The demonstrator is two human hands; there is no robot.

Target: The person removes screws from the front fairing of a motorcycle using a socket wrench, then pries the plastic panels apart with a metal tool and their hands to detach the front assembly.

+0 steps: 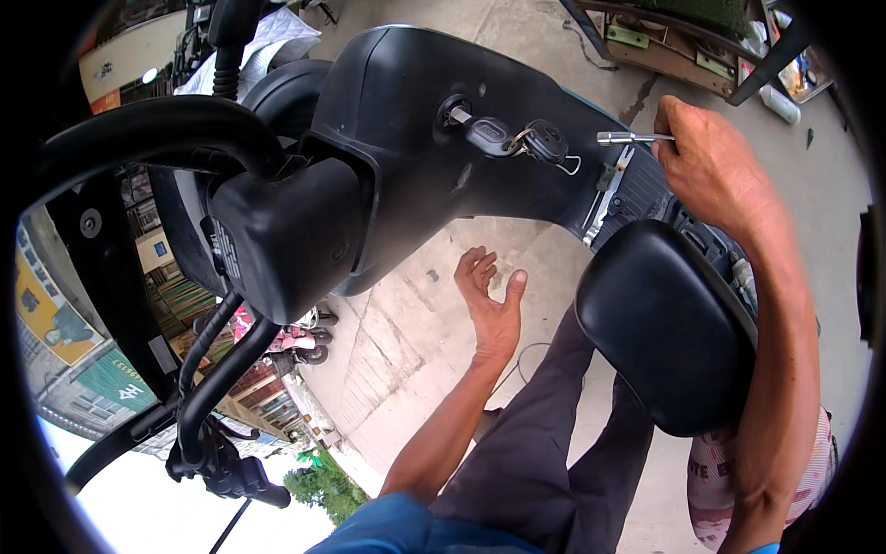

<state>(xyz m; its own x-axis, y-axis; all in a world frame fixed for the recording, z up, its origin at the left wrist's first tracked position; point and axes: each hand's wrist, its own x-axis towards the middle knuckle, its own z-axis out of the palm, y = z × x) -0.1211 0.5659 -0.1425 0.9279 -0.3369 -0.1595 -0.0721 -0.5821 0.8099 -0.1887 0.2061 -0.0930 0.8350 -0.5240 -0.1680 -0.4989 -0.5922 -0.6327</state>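
My right hand (pixel 709 159) is closed around a socket wrench (pixel 623 138). The shiny shaft and socket end point left, above the scooter's floorboard; the handle is hidden in my fist. Below the socket, a bare metal strip (pixel 609 196) crosses the floorboard (pixel 643 189). My left hand (pixel 489 300) hangs in the air beside the scooter, fingers apart and holding nothing. Between the handlebar and the floorboard rises the black front panel (pixel 415 120). A key (pixel 459 114) sits in its lock, with a black fob (pixel 546 140) hanging from the ring.
The black seat (pixel 669 323) lies close under my right forearm. Black handlebar tubes (pixel 166 129) and a brake lever cluster (pixel 231 475) fill the left side. A metal-framed stand (pixel 664 46) is at the top right, near a white bottle (pixel 781 105) on the concrete ground.
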